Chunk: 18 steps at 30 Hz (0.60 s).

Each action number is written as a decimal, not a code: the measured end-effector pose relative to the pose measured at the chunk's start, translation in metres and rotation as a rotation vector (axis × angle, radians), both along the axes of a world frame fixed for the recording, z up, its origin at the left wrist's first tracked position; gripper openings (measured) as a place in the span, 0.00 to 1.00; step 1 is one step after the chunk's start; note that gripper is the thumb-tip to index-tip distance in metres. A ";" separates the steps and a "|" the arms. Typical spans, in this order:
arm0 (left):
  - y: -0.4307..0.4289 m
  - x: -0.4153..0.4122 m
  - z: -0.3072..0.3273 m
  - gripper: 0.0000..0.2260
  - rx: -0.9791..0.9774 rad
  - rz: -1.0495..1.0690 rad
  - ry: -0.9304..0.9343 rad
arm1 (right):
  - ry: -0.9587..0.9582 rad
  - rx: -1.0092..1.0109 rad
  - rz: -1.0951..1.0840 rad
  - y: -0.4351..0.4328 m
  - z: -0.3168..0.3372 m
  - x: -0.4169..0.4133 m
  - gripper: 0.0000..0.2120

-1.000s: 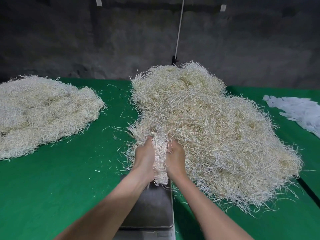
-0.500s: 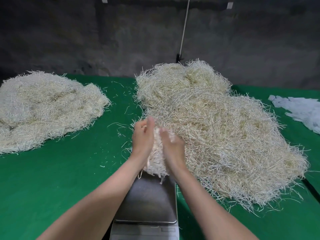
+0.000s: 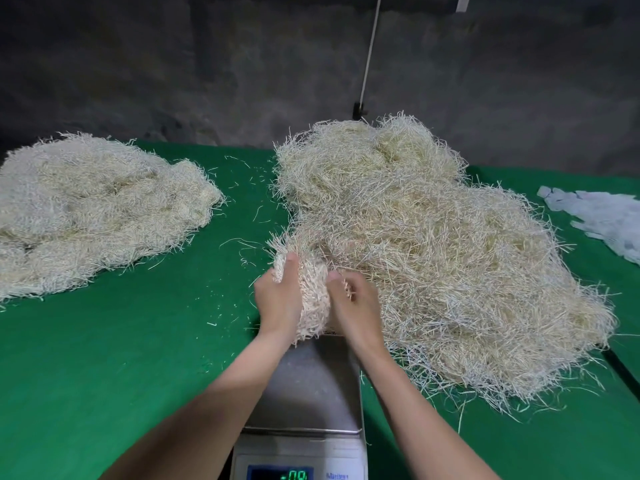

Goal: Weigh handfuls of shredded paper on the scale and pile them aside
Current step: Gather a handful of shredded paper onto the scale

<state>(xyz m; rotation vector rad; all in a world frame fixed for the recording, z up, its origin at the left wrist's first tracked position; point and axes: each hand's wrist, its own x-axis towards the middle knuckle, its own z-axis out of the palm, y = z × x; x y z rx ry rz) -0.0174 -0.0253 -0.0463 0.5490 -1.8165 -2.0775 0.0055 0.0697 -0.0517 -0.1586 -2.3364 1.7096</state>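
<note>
A handful of pale shredded paper [image 3: 313, 299] is held between my left hand [image 3: 278, 301] and my right hand [image 3: 353, 306], just beyond the far edge of the scale. Both hands grip it from the sides, thumbs up. The scale [image 3: 308, 389] has a bare steel platform and a green display reading near zero at the bottom edge. The big source heap of shredded paper [image 3: 433, 254] lies right of my hands. A second pile of shredded paper [image 3: 93, 209] lies at the far left.
A green cloth covers the table [image 3: 121, 358], with loose strands scattered between the piles. White paper scraps [image 3: 602, 220] lie at the right edge. A dark wall with a white cable stands behind the table.
Both hands pulled the handful free of the big heap's near edge and lifted it slightly, reshaping their hold. The view tilted down, showing the scale's display.
</note>
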 end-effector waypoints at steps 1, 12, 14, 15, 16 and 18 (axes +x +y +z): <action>-0.005 0.000 -0.001 0.19 -0.048 -0.050 0.025 | 0.002 -0.019 -0.011 0.004 0.001 0.005 0.16; 0.006 0.021 0.004 0.36 -0.092 -0.657 -0.172 | -0.208 -0.397 -0.180 0.011 -0.023 0.012 0.28; 0.000 0.028 -0.003 0.33 0.047 -0.687 -0.255 | -0.243 -0.504 -0.255 0.014 -0.019 0.006 0.35; -0.003 0.032 -0.007 0.28 0.167 -0.734 -0.289 | -0.254 -0.525 -0.237 0.010 -0.017 0.004 0.35; -0.003 0.037 -0.011 0.20 0.318 -0.775 -0.302 | -0.276 -0.532 -0.195 0.004 -0.016 0.001 0.33; -0.005 0.039 -0.016 0.08 0.491 -0.698 -0.257 | -0.339 -0.541 -0.096 -0.012 -0.014 -0.001 0.30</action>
